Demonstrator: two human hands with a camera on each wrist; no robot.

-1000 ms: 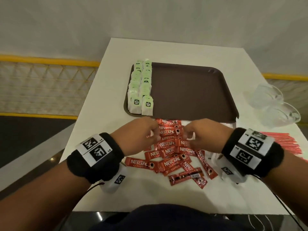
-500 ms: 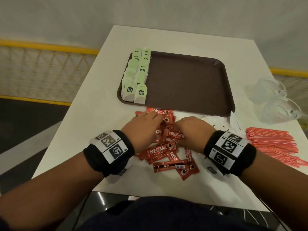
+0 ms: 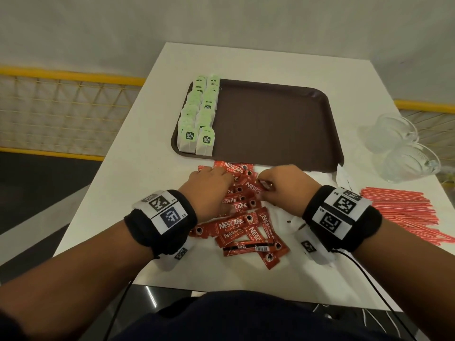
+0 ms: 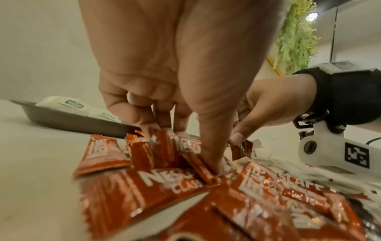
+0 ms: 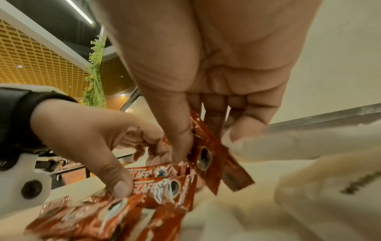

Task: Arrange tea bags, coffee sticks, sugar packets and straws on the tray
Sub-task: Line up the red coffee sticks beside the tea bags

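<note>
One brown tray, two rows of tea bags, two glass cups, two hands.

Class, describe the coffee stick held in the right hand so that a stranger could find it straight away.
Start at the dark brown plastic tray on the white table; just below its near edge lies a heap of red Nescafe coffee sticks. At the heap's right, the right hand pinches one red stick, lifted and tilted off the pile while the others lie flat.

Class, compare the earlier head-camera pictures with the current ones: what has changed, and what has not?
Both hands stayed working in the coffee sticks. The right hand now pinches a few sticks lifted off the pile; the left hand presses its fingers into it. The tray, tea bags and straws stayed put.
</note>
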